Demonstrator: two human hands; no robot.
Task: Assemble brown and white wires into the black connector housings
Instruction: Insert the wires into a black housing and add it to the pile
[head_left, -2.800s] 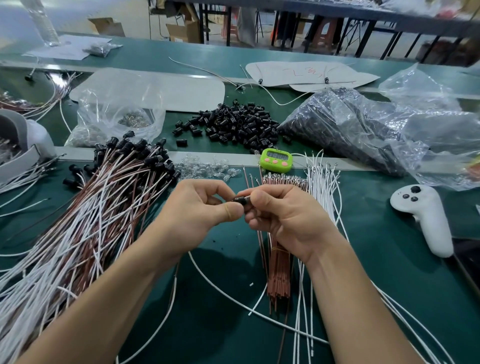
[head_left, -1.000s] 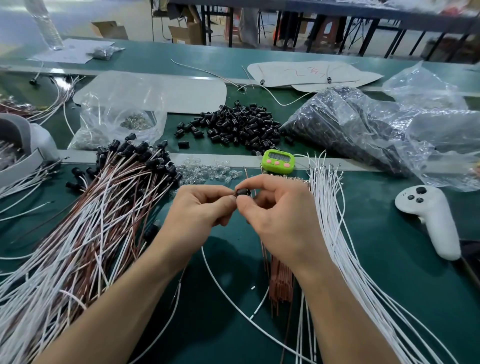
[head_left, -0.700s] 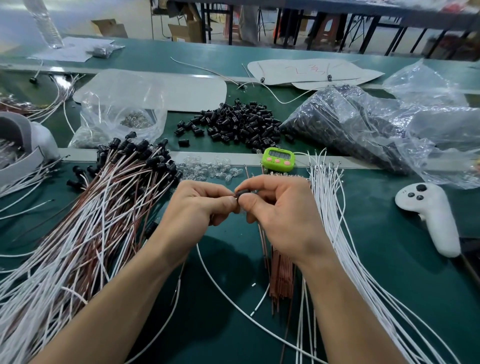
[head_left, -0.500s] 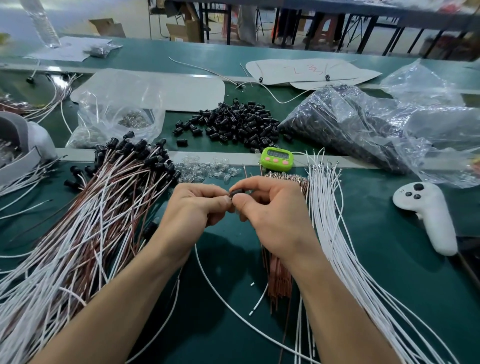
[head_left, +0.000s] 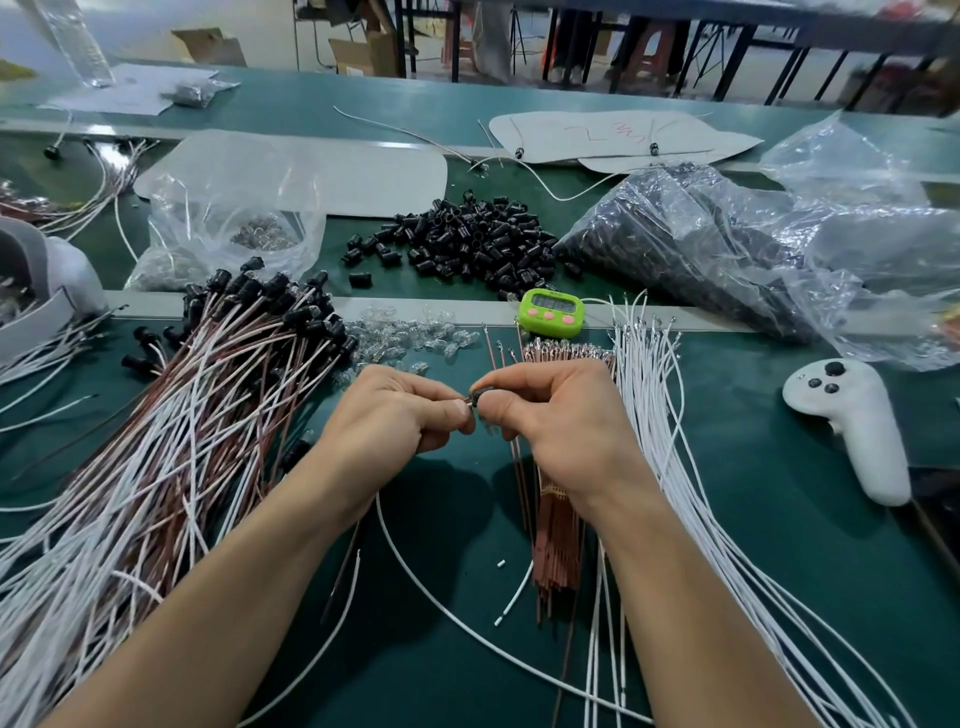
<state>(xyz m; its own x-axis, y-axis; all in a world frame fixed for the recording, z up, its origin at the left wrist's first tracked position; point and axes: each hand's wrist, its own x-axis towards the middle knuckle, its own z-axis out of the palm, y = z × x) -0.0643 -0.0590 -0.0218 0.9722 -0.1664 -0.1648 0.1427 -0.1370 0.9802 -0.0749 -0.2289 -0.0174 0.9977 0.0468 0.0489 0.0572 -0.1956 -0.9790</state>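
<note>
- The black housing (head_left: 476, 396) pinched between my left hand (head_left: 395, 415) and right hand (head_left: 556, 421) is glossy hard plastic.
- My table (head_left: 810, 545) has a smooth, matt green mat.
- The white wires (head_left: 652, 415) wear smooth sheathing; the brown wires (head_left: 558, 525) end in bright metal tips.
- The bag (head_left: 727, 249) is clear, crinkled, shiny film.

Green-topped counter (head_left: 831, 545) spanned the near field; beyond it lay a pale floor (head_left: 208, 15), cardboard boxes (head_left: 358, 54) and dark table legs (head_left: 733, 62).
</note>
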